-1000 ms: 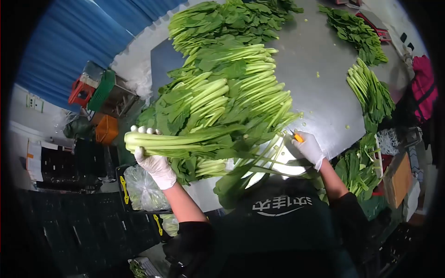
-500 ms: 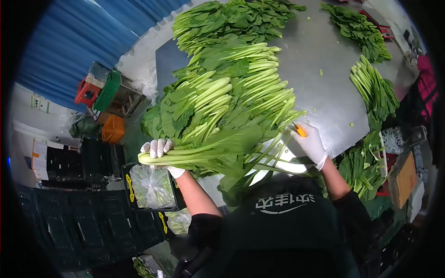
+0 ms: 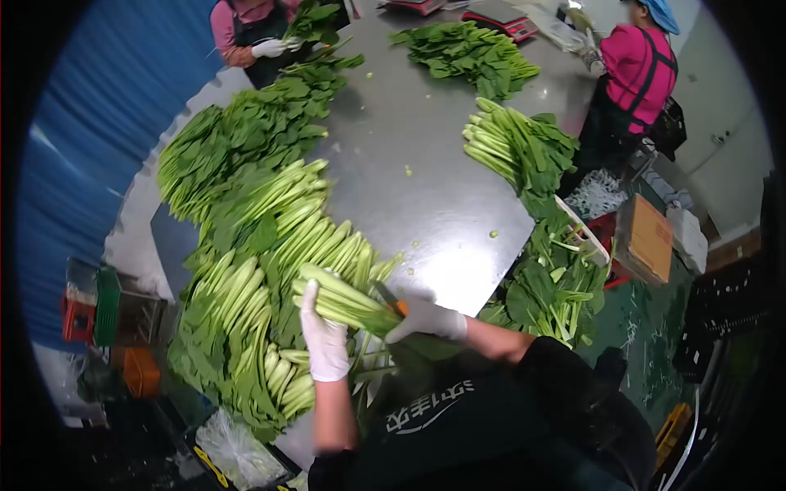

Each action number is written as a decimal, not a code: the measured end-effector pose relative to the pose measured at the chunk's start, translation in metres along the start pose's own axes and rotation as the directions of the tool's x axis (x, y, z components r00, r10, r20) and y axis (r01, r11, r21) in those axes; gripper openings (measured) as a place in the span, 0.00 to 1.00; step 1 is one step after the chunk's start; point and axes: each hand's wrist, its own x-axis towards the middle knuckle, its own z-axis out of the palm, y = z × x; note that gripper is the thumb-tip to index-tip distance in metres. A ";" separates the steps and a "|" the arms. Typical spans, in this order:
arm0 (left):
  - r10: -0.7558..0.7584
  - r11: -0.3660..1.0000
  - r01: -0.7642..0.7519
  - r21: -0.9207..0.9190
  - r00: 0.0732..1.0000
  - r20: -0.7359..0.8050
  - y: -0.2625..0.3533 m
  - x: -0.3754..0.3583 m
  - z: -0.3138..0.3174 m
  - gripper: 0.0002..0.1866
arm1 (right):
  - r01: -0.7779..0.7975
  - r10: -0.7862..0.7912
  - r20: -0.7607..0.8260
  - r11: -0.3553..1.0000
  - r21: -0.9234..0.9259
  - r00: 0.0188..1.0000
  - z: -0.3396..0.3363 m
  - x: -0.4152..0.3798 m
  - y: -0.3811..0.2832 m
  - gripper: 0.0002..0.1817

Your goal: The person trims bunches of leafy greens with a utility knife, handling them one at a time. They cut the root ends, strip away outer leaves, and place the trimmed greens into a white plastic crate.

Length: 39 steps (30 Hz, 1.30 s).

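My left hand (image 3: 326, 337), in a white glove, is closed around a bunch of leafy greens (image 3: 342, 299) with thick pale stems. The stem ends point up and to the left, the leaves toward my apron. My right hand (image 3: 427, 319), also gloved, grips a small knife (image 3: 400, 308) with an orange handle and dark blade. Its fingers lie right at the leafy side of the bunch. Beside my left hand, a long pile of the same greens (image 3: 246, 295) covers the left side of the metal table (image 3: 385, 172).
Greens lie in two heaps (image 3: 524, 147) (image 3: 471, 53) at the table's right and far side. A crate of leaves (image 3: 557, 286) stands off the right edge, near a cardboard box (image 3: 643, 237). Two people (image 3: 634, 69) work at the far side, by red scales (image 3: 499, 18).
My view has swung to the right. The held bunch has turned and come between my hands, and my right hand with the knife has moved in against it.
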 end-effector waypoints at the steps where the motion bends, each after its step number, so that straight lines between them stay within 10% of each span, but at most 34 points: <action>1: -0.030 0.999 0.031 -0.015 0.999 0.041 -0.016 0.007 0.002 0.21 | -0.073 0.054 -0.135 0.987 -0.142 0.989 -0.017 -0.003 0.013 0.20; 3: -0.102 0.983 0.091 0.159 0.993 0.066 -0.035 0.020 -0.007 0.22 | -0.114 0.149 -0.140 0.965 0.235 0.979 -0.063 -0.019 0.013 0.22; 5: -0.122 0.890 0.080 0.449 0.990 0.064 -0.039 0.016 -0.012 0.22 | 0.055 -0.011 -0.344 0.991 0.118 0.939 -0.117 -0.035 -0.008 0.23; 7: -0.162 0.870 0.092 0.484 0.981 0.105 -0.034 0.007 -0.013 0.21 | -0.181 -0.123 -0.490 0.830 -0.527 0.863 -0.194 -0.045 -0.031 0.31; 8: -0.181 0.862 0.095 0.498 0.975 0.126 -0.032 0.006 -0.022 0.21 | 0.072 -0.589 -0.435 0.645 -0.761 0.681 -0.226 -0.042 -0.022 0.28; 11: -0.111 0.883 0.123 0.454 0.992 -0.053 -0.025 -0.007 -0.031 0.16 | -0.506 -0.358 -0.683 0.474 -0.721 0.637 -0.305 -0.037 -0.048 0.37; 14: -0.051 0.867 0.116 0.485 0.988 -0.147 -0.019 -0.013 -0.069 0.15 | -0.673 -0.335 -0.686 0.176 -0.719 0.646 -0.392 -0.019 -0.012 0.46; 17: 0.007 0.814 0.122 0.567 0.975 -0.220 -0.013 -0.028 -0.097 0.13 | -0.757 -0.247 -0.783 0.210 -0.619 0.572 -0.427 -0.011 0.020 0.49; 24: 0.165 0.672 0.159 0.724 0.920 -0.355 -0.020 -0.065 -0.157 0.09 | -0.536 -0.696 -0.523 0.231 -0.812 0.493 -0.273 -0.013 -0.013 0.32; 27: 0.049 0.389 0.147 0.909 0.982 -0.180 -0.022 -0.066 -0.185 0.05 | -0.170 -0.362 -0.413 0.545 -0.821 0.836 -0.173 0.009 0.066 0.22; 28: 0.085 0.318 0.103 0.943 0.987 -0.136 -0.025 -0.067 -0.185 0.06 | 0.090 -0.312 -0.343 0.841 -0.533 0.886 -0.136 -0.004 0.105 0.27; 30: 0.169 0.238 0.036 0.970 0.983 -0.078 -0.028 -0.069 -0.183 0.06 | 0.307 -0.441 0.103 0.421 -0.854 0.891 -0.057 0.020 0.144 0.44; 32: 0.168 0.175 -0.012 0.985 0.986 -0.018 -0.022 -0.075 -0.184 0.07 | 0.141 -0.044 0.145 0.621 -0.771 0.989 0.002 0.018 0.086 0.45; 38: 0.224 -0.176 -0.184 0.967 0.949 0.222 -0.014 -0.092 -0.192 0.09 | 0.236 -0.089 0.219 0.385 -0.892 0.972 0.060 0.046 0.124 0.27; 39: 0.200 -0.228 -0.233 0.945 0.939 0.279 -0.016 -0.090 -0.198 0.09 | 0.316 -0.287 0.225 0.326 -0.891 0.931 0.052 0.049 0.145 0.24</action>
